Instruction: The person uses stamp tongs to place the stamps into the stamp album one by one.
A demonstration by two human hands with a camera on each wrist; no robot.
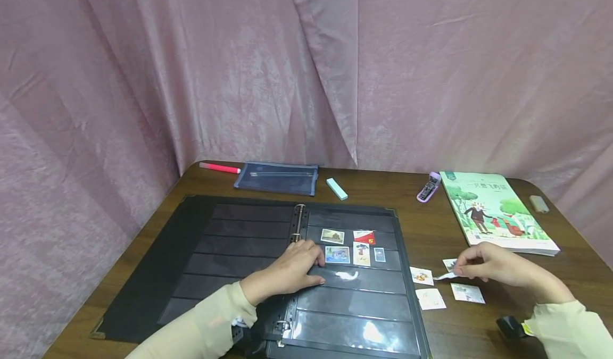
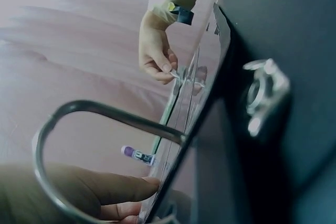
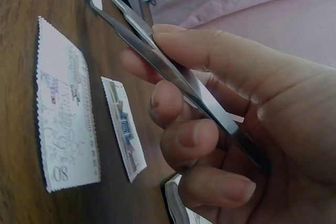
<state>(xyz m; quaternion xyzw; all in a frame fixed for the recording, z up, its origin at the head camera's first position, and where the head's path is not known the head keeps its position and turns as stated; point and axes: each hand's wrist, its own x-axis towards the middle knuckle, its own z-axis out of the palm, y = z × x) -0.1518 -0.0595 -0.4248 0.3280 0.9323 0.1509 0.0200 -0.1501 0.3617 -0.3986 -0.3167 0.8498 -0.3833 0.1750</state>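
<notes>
My right hand [image 1: 498, 267] holds metal tweezers [image 3: 173, 77] between thumb and fingers. In the right wrist view the tweezer tips lie at the edge of a small stamp [image 1: 421, 275] beside the album. Three more stamps lie around it on the wood, among them a white one [image 1: 431, 299], one at the right [image 1: 467, 293] and one partly behind the hand [image 1: 449, 264]. My left hand [image 1: 292, 268] rests on the open black stamp album [image 1: 354, 303], by its ring binding [image 1: 298, 223]. Several stamps, including a blue one [image 1: 337, 255], sit in the upper strips of the right page.
Along the back of the wooden table [image 1: 383, 189] lie a red pen [image 1: 220, 168], a blue mesh pouch [image 1: 278, 184], a pale blue stick-shaped thing [image 1: 337, 189] and a purple clipper-like item [image 1: 428, 187]. A green book [image 1: 498, 210] and an eraser [image 1: 539, 203] are at right. Pink curtain hangs behind.
</notes>
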